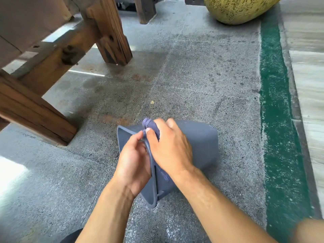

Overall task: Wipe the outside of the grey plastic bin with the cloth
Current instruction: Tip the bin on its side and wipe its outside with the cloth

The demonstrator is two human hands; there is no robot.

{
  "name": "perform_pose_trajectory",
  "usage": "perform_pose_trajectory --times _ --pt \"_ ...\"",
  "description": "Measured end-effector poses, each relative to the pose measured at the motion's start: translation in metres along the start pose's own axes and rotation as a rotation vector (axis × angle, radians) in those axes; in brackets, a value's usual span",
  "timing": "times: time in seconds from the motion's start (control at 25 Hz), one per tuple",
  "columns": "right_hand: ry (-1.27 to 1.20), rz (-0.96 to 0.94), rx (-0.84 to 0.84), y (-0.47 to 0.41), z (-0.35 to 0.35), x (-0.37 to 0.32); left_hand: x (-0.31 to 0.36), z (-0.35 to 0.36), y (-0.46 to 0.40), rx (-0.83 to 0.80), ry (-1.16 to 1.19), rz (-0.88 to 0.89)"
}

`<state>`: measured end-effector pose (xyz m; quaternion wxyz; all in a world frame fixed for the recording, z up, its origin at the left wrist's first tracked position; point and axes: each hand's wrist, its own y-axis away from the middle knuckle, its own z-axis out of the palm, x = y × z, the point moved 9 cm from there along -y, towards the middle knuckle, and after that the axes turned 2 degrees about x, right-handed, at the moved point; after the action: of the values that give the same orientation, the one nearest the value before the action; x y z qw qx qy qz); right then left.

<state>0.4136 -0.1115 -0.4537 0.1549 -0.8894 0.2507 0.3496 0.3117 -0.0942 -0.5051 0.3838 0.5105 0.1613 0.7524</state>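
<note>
The grey plastic bin (203, 142) lies on its side on the stone floor, its open mouth facing left and its base pointing right. My left hand (134, 163) grips the rim at the mouth and holds the bin steady. My right hand (171, 148) presses a bluish-purple cloth (151, 126) against the bin's upper side wall, just behind the rim. A fold of the cloth sticks out above my fingers, and another edge shows below my wrist. Most of the cloth is hidden under my palm.
A heavy wooden bench frame (57, 67) with thick legs stands at the left and back left. A large speckled yellow pot (240, 9) sits at the back right. A green painted strip (277, 120) runs along the floor on the right, with a pale raised ledge beyond it.
</note>
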Motion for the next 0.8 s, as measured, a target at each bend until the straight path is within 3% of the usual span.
perform_pose_trajectory --times 0.36,0.8 --pt "0.154 -0.021 0.043 0.011 0.027 0.027 -0.017 -0.035 -0.007 0.342 -0.145 -0.019" --pt "0.237 0.070 0.074 -0.018 0.017 0.099 -0.031 -0.054 0.002 0.446 -0.115 -0.142"
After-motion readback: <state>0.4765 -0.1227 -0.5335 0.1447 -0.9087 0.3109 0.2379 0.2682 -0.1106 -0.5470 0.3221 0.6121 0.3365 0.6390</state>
